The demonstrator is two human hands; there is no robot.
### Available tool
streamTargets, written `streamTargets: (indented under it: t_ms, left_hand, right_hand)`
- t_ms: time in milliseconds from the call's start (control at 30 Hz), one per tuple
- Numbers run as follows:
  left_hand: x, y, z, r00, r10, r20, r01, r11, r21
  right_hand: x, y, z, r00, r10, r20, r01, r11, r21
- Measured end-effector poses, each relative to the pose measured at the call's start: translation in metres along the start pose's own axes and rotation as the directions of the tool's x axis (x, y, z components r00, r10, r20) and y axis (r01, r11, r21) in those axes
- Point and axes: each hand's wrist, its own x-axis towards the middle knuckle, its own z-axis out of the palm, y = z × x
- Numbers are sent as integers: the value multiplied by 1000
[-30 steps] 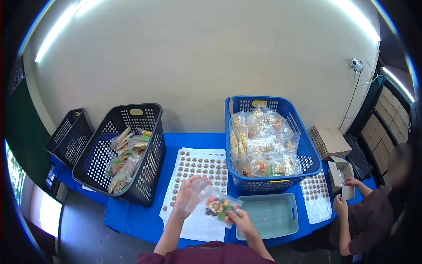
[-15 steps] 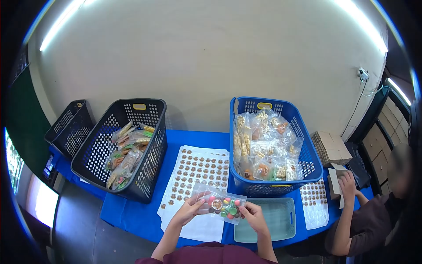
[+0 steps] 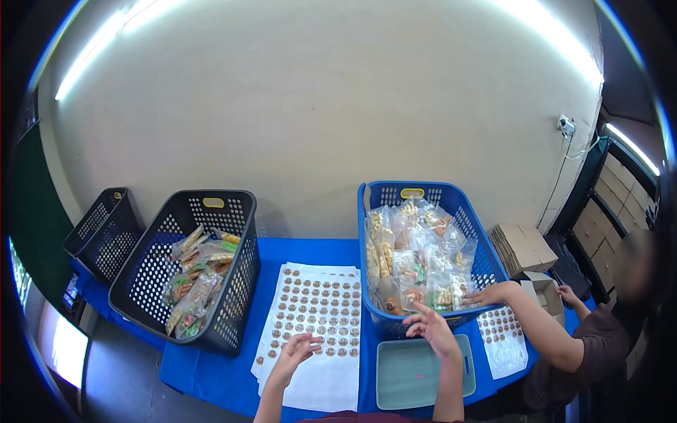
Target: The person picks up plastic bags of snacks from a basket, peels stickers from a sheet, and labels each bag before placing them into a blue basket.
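Now both hands hover empty, fingers spread — blue basket (image 3: 486,264) brims with snack bags (image 3: 416,261), black basket (image 3: 236,282) half-filled.

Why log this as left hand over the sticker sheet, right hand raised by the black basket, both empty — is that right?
Not quite. In the head view the right hand is raised in front of the blue basket, above the grey tray, not by the black basket. The rest stands: the left hand is over the sticker sheet, and both hands are empty.
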Motion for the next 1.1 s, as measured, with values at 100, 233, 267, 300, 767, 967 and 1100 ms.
streamTargets:
  t_ms: [100, 233, 267, 300, 767, 967, 1100]
  left_hand:
    - [-3, -6, 0, 999, -44, -19, 45, 998, 41]
    - [-10, -11, -1, 1000, 14, -27, -12, 996, 93]
    - [-13, -8, 0, 999, 30, -44, -26, 995, 97]
    - [-16, -6, -1, 998, 49, -46, -44, 994, 102]
    - [-74, 56, -44, 870, 393, -298, -350, 918, 187]
    - [-66, 114, -97, 775, 593, -221, -472, 774, 422]
    - [-67, 146, -106, 696, 684, -217, -464, 659, 592]
  right_hand:
    - [-13, 19, 5, 998, -16, -54, 12, 997, -74]
    - [-48, 45, 5, 989, -105, -106, 97, 992, -78]
    - [-56, 44, 9, 985, -139, -104, 138, 990, -23]
    - [-61, 32, 23, 968, -154, -197, 148, 988, -46]
    - [-101, 45, 37, 903, -132, -408, 141, 990, -8]
    - [-99, 45, 31, 815, -196, -545, 139, 980, -145]
    - [-72, 30, 43, 834, -218, -507, 109, 966, -236]
